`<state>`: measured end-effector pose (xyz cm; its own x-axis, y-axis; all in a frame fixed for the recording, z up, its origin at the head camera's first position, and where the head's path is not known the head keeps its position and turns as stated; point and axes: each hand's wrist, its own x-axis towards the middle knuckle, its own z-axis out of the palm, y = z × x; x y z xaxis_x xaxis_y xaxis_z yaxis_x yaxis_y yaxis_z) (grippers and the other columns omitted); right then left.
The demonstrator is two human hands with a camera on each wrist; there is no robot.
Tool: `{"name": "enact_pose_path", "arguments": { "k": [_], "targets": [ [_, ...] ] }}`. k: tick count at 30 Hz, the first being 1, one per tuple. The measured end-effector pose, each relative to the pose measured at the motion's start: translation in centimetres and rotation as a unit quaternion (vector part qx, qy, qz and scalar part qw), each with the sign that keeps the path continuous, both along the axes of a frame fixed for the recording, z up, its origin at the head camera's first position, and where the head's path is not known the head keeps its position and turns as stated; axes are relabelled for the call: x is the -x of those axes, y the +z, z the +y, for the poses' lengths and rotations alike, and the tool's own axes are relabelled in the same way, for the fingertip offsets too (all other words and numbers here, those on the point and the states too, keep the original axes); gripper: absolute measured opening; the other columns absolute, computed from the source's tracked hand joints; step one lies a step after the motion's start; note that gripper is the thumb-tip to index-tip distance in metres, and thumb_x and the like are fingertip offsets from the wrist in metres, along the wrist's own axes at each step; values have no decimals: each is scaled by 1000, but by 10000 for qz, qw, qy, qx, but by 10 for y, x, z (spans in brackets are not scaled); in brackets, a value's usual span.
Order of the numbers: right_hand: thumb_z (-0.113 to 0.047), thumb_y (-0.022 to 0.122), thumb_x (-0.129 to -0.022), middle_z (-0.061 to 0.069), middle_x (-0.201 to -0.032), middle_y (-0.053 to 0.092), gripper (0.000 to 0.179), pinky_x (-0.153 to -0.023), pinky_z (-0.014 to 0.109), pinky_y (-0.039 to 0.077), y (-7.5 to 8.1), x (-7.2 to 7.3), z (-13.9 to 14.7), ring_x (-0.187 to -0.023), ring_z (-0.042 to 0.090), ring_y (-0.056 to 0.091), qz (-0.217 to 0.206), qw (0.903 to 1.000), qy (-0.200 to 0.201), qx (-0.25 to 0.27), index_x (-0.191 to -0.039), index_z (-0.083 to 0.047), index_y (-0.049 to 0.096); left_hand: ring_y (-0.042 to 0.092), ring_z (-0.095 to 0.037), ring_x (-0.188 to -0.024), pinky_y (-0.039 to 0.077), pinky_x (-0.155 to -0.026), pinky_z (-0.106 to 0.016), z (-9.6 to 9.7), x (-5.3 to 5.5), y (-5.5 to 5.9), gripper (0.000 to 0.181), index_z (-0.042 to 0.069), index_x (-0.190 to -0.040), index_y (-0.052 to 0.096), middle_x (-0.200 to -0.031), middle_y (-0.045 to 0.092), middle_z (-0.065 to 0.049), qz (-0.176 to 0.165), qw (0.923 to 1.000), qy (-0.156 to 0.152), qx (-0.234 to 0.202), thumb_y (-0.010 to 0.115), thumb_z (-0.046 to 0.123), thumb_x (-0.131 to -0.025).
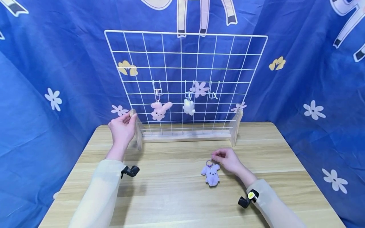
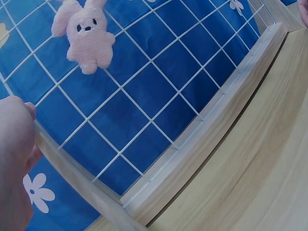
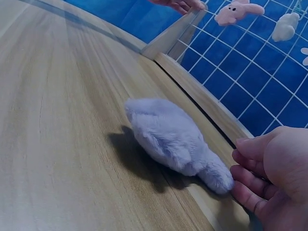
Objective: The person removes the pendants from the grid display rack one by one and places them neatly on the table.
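Observation:
A purple plush keychain (image 1: pixel 212 175) with floppy ears and a purple ring lies on the wooden table, face up. Beside its ear and just past the ring is my right hand (image 1: pixel 229 161), fingers loosely bent, with nothing seen between thumb and fingers; the right wrist view shows the fingertips (image 3: pixel 240 180) right at the ear's tip. My left hand (image 1: pixel 123 126) grips the top of the left wooden upright (image 1: pixel 138 133) of a white wire grid rack (image 1: pixel 181 68). On the rack hang a pink plush bunny (image 1: pixel 159 111) and a white plush keychain (image 1: pixel 188 107).
A white hook (image 1: pixel 214 95) hangs on the grid right of the white plush, with nothing on it. The rack stands at the back of the wood-grain table (image 1: pixel 168 193), its right upright (image 1: pixel 236 129) opposite the left. A blue patterned curtain (image 1: pixel 310 79) surrounds the table.

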<state>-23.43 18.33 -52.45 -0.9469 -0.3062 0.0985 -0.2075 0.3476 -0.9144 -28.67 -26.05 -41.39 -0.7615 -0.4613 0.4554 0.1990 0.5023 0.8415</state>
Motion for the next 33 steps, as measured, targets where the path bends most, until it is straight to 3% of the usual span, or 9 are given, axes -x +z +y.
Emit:
{"name": "enact_pose_path", "arguments": {
  "k": [12, 22, 33],
  "targets": [
    [-3, 78, -95, 16, -95, 77, 17, -71, 21, 57, 13, 5, -4, -82, 21, 68, -74, 9999, 4, 101, -107, 9, 75, 75, -32, -105, 60, -85, -15, -2, 1, -2, 34, -4, -121, 76, -112, 75, -24, -1, 10000, -84, -46, 80, 20, -97],
    [-3, 78, -95, 17, -99, 77, 21, -75, 22, 59, 40, 18, -6, -87, 30, 72, 62, 9996, -108, 246, -112, 10, 74, 75, -32, -106, 60, -84, -15, -4, 1, -3, 35, -4, -122, 75, -113, 75, -24, -43, 9999, -110, -46, 79, 21, -98],
    [-1, 75, -97, 23, -105, 76, 24, -77, 23, 62, 65, 23, -13, -89, 28, 73, 126, 9987, -199, 455, -115, 14, 71, 75, -31, -104, 60, -84, -16, -4, 1, -4, 33, -5, -122, 75, -111, 74, -24, 22, 9999, -110, 83, 78, 18, -98]
  ]
}}
